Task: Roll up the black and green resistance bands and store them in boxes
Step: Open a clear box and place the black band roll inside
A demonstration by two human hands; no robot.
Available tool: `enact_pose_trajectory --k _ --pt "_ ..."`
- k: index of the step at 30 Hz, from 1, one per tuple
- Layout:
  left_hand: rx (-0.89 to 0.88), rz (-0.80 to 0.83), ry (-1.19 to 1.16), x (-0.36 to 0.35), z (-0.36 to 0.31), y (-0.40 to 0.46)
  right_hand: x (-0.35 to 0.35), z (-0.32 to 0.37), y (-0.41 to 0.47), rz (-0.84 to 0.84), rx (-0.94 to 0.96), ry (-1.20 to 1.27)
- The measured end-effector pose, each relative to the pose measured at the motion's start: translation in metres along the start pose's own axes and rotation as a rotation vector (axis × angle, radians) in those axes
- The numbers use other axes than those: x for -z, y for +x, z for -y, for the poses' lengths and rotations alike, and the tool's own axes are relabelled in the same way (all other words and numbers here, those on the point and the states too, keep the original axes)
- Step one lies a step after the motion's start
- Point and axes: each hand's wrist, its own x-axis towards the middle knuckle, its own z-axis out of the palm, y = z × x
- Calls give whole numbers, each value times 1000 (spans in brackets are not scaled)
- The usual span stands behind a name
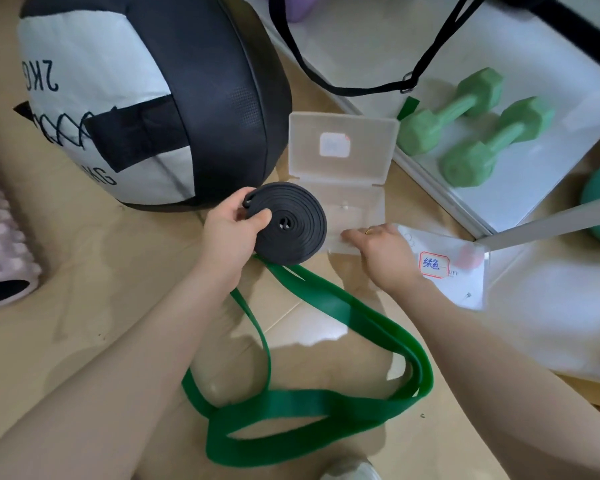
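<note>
My left hand (231,226) grips the black resistance band (291,223), rolled into a flat coil, thumb on its top face, just left of an open clear plastic box (357,202). The box's lid (342,147) stands back, with a white label on it. My right hand (383,251) rests on the box's front edge with fingers stretched out. The green resistance band (326,403) lies unrolled in loose loops on the floor between my arms. A second clear box (461,271) with a red-framed label lies under my right wrist.
A large black and white medicine ball (146,98) sits at the back left. Two green dumbbells (475,126) lie on a white mat (548,168) at the right. A black strap (361,84) hangs at the back. A pink foam roller (0,244) is at the far left.
</note>
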Motion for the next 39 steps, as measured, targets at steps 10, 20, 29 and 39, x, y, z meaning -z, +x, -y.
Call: enact_pose_trajectory --k 10,20,29,39 --pt "89 25 33 -33 8 15 8 -2 -16 60 -208 507" --pt "54 114 237 -80 13 37 24 -3 13 219 -156 607" --pt "-410 382 1393 -68 18 53 4 -9 6 59 -255 345" --pt "-476 497 1539 -59 27 63 8 -13 24 116 -200 216"
